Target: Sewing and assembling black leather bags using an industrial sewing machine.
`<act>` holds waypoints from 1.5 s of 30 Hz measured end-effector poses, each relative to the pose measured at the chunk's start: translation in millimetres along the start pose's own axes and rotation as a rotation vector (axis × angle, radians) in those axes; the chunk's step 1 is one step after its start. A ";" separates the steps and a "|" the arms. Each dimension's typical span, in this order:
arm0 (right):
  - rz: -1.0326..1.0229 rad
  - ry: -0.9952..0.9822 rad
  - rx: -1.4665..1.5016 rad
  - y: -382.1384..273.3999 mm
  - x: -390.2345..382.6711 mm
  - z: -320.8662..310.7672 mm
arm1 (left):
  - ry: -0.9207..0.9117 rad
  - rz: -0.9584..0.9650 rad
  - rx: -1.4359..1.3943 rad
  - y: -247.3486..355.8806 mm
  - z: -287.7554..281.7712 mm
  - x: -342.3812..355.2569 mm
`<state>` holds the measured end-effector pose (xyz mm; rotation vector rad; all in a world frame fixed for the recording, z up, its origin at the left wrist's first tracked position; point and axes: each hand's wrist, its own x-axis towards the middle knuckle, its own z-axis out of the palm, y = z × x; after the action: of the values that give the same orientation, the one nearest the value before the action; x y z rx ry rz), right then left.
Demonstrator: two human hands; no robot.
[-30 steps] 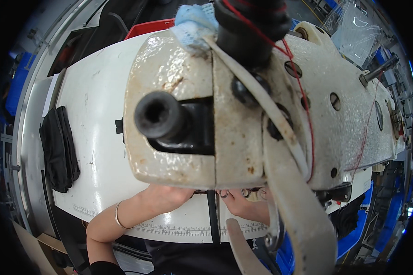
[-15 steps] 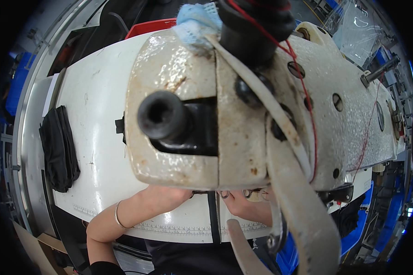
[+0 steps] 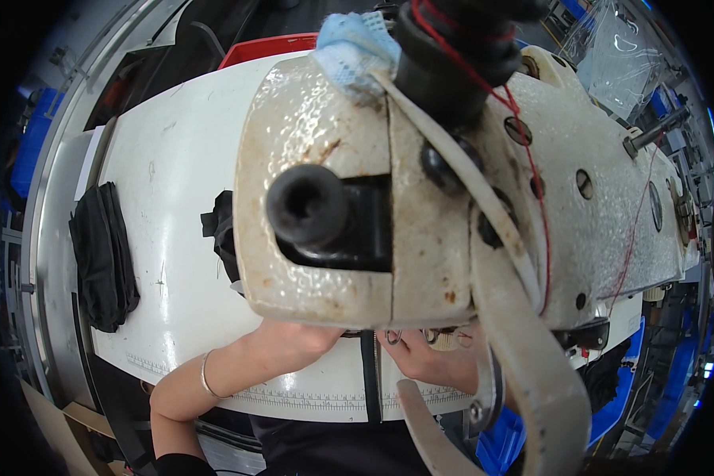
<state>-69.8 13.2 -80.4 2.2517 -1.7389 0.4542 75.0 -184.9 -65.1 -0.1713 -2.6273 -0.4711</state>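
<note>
Left hand (image 3: 303,343) and right hand (image 3: 412,355), apart, flank the black zipper (image 3: 370,374), grips unclear behind the sewing-machine head (image 3: 424,238); beyond them, more black fabric (image 3: 224,238) now shows, the zipper seemingly unadvanced.

Well ahead of the left hand (image 3: 303,341) I can see a red bin (image 3: 254,51), with a blue container (image 3: 33,151) far out to that hand's left. A blue bin (image 3: 623,404) sits right of the right hand (image 3: 411,351); clear crinkled plastic (image 3: 623,59) shows far ahead on that side.
</note>
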 end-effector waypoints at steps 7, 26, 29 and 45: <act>-0.018 -0.091 -0.024 5.0 34.6 -8.3 | -0.109 -0.266 -0.164 15.4 10.8 -7.9; 0.241 -0.092 0.372 20.1 46.4 -2.7 | -0.084 -0.089 0.106 4.8 5.7 1.6; 0.113 -0.096 0.205 23.7 43.0 -1.4 | -0.098 -0.110 0.046 2.2 5.1 1.7; -0.009 0.166 -0.063 35.1 19.3 8.8 | -0.022 -0.097 0.129 4.1 6.0 8.4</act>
<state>-98.5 -16.1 -80.4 2.1136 -1.6363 0.5588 65.8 -178.7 -65.0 -0.0073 -2.6861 -0.3326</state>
